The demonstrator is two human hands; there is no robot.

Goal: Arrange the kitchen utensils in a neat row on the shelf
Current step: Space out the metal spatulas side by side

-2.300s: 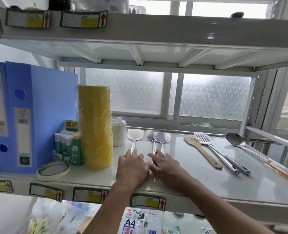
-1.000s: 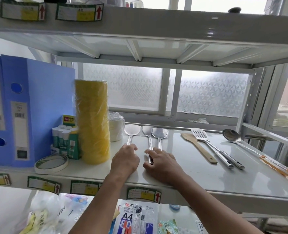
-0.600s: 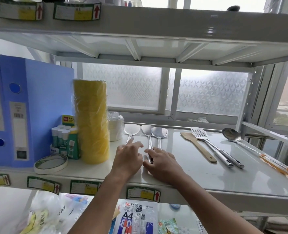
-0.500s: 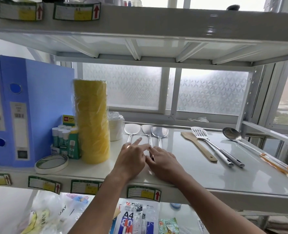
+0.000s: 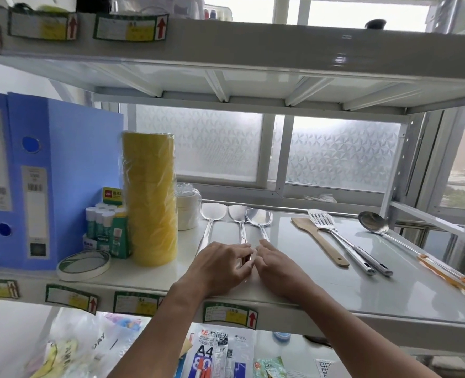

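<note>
Three steel spatulas lie side by side on the white shelf (image 5: pixel 362 293), heads toward the window: the left spatula (image 5: pixel 211 212), the middle spatula (image 5: pixel 236 214) and the right spatula (image 5: pixel 259 217). My left hand (image 5: pixel 220 266) covers the lower handles, its fingers curled on the middle spatula's handle. My right hand (image 5: pixel 279 267) lies flat with spread fingers over the right spatula's handle. Further right lie a wooden spatula (image 5: pixel 320 242), a slotted turner (image 5: pixel 344 242) and a ladle (image 5: pixel 373 223) with an orange handle, all angled.
A tall yellow tape stack (image 5: pixel 149 197), a white tape roll (image 5: pixel 187 211), glue sticks (image 5: pixel 103 227), a flat tape ring (image 5: pixel 83 264) and blue binders (image 5: pixel 48 175) fill the shelf's left. An upper shelf (image 5: pixel 253 50) hangs overhead. Packets lie on the shelf below.
My left hand slid right from the left spatula's handle onto the middle one. My right hand stayed over the right spatula's handle. The left spatula's shaft now shows.
</note>
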